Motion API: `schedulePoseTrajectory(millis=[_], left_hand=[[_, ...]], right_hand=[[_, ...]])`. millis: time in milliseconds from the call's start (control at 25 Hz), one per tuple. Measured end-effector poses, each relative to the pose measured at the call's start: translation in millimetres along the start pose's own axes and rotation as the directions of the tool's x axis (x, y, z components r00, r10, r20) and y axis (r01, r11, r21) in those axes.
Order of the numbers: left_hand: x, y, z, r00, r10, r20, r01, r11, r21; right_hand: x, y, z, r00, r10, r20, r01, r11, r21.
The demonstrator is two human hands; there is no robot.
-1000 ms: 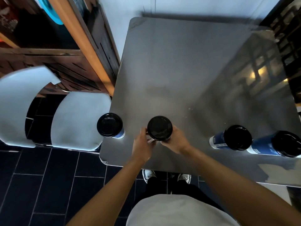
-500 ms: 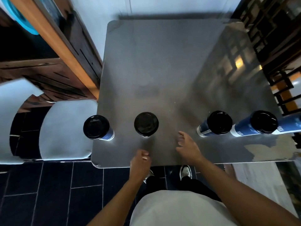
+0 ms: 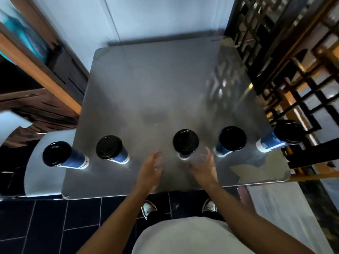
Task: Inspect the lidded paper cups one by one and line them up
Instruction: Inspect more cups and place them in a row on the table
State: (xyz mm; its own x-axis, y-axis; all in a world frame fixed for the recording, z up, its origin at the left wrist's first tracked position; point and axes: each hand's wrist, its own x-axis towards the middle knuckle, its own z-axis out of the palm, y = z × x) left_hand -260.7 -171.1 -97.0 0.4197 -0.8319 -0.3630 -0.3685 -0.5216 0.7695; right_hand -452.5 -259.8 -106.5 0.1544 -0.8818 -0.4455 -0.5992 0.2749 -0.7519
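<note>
Several blue paper cups with black lids stand upright in a row along the near part of a grey metal table (image 3: pixel 165 85). From the left: a cup at the table's left edge (image 3: pixel 60 155), a second cup (image 3: pixel 111 149), a middle cup (image 3: pixel 185 143), a fourth cup (image 3: pixel 231 141) and a cup at the right edge (image 3: pixel 280 137). My left hand (image 3: pixel 149 168) hovers just left of the middle cup, fingers spread and motion-blurred. My right hand (image 3: pixel 202 165) hovers just right of that cup, fingers spread. Neither hand holds anything.
A white chair (image 3: pixel 45 173) stands against the table's left side. Wooden furniture (image 3: pixel 36 70) lies to the far left, a dark lattice screen (image 3: pixel 293 70) to the right. A white wall backs the table. My shoes (image 3: pixel 149 208) show on the dark tiled floor.
Both hands let go of the second cup from the left, drew back, then moved right toward the middle cup. The view shifted right, bringing the rightmost cup into sight.
</note>
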Motion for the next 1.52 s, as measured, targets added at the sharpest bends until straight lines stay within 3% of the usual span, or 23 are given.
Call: schedulePoseTrajectory(millis=[240,480,600,880,1000,1160,1320,1520], left_hand=[[10,73,32,0.99,0.135,-0.045,-0.134,0.99,0.031],[5,83,40,0.987,0.122,-0.1,-0.114,0.989,0.09],[6,74,35,0.986,0.138,-0.088,-0.136,0.99,0.031],[0,76,-5,0.979,0.203,0.023,-0.198,0.971,-0.137],[-8,93,-17,0.988,0.154,0.027,-0.137,0.936,-0.323],[-19,119,-13,0.989,-0.002,0.15,0.117,0.643,-0.757],[-24,144,-7,0.938,-0.125,0.323,0.322,0.658,-0.68],[-25,145,-13,0.907,-0.136,0.4,0.399,0.586,-0.706]], right_hand=[[14,-14,-27,0.956,-0.28,0.086,0.273,0.958,0.084],[20,-27,-28,0.895,-0.428,0.123,0.423,0.904,0.065],[24,-26,-27,0.858,-0.489,0.158,0.48,0.872,0.095],[17,-53,-35,0.867,-0.411,0.283,0.337,0.901,0.275],[19,-72,-40,0.878,-0.274,0.392,0.044,0.863,0.503],[17,-91,-44,0.827,-0.302,0.474,-0.106,0.744,0.66],[20,-98,-46,0.826,-0.316,0.467,-0.178,0.639,0.748],[26,-96,-48,0.794,-0.354,0.494,-0.158,0.665,0.73]])
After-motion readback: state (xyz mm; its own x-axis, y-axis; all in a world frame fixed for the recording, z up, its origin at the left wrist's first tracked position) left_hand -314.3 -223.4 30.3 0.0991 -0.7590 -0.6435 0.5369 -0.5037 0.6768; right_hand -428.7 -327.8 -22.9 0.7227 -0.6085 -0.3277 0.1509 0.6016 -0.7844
